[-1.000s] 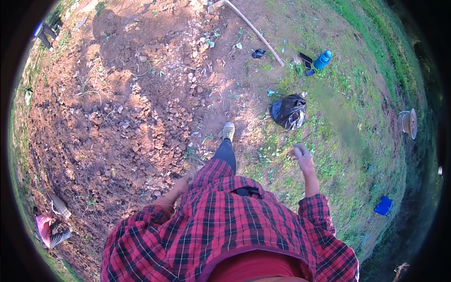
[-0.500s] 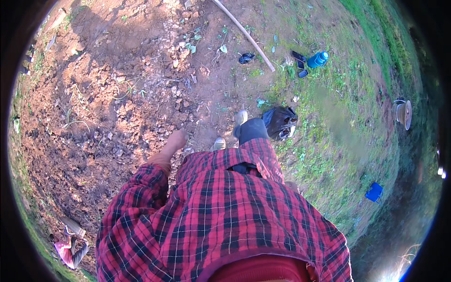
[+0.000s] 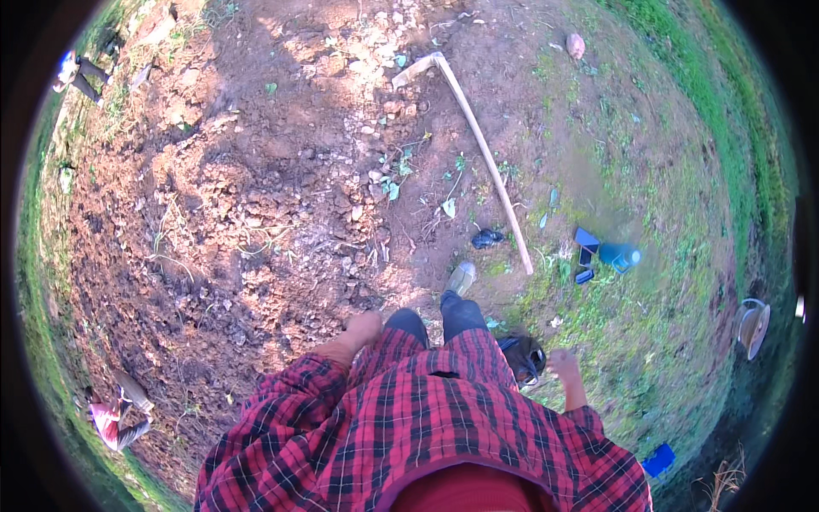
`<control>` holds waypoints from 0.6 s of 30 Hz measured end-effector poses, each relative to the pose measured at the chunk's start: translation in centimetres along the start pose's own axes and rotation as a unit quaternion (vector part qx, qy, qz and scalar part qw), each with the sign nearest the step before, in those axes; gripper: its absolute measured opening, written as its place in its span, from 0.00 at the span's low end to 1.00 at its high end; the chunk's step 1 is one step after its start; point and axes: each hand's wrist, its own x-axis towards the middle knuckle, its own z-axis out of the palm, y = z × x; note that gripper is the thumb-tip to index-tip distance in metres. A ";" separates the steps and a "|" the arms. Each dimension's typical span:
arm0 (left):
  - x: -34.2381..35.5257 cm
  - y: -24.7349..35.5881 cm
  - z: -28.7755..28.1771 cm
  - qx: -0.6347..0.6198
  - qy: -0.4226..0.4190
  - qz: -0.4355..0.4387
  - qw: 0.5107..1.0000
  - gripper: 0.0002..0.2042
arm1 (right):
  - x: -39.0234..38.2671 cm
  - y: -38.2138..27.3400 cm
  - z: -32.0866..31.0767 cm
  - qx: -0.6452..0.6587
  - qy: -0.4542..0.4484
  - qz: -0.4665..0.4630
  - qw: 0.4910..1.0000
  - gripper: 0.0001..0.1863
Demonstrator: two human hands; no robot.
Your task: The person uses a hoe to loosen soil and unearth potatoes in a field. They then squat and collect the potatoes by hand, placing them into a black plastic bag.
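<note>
My left hand hangs beside my left leg over the broken brown soil, its fingers curled in with nothing seen in them. My right hand is out to my right over the grass, fingers loosely bent and apart, with nothing seen in it. Nearest to it is a black plastic bag on the ground, partly hidden by my clothing. Ahead lies a hoe, its long wooden handle pointing back toward me and its blade at the far end. Neither hand touches it.
Right of the hoe, a blue bottle lies near dark phone-like devices. A small black bundle sits beside the handle. Farther right are a round pale object and a blue item. Two people are at the left edge.
My view has shifted forward, so the whole hoe now shows and ground things sit lower in view. My right hand has come into sight. My legs have changed position, as in a step.
</note>
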 end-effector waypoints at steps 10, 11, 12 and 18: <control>8.7 1.2 -16.8 -0.199 0.118 0.007 0.973 0.17 | 13.2 -33.7 6.0 -0.153 0.003 -0.197 0.968 0.11; 9.6 0.8 -19.6 -0.203 0.141 0.034 0.968 0.17 | 13.3 -34.3 7.4 -0.162 -0.018 -0.201 0.966 0.11; 11.4 -0.1 -22.9 -0.248 0.181 0.087 0.948 0.18 | 13.4 -35.7 8.9 -0.154 -0.019 -0.179 0.971 0.11; 19.8 -4.4 -42.1 -0.164 0.210 0.034 0.963 0.15 | 14.8 -35.4 10.4 -0.260 0.014 -0.062 0.964 0.14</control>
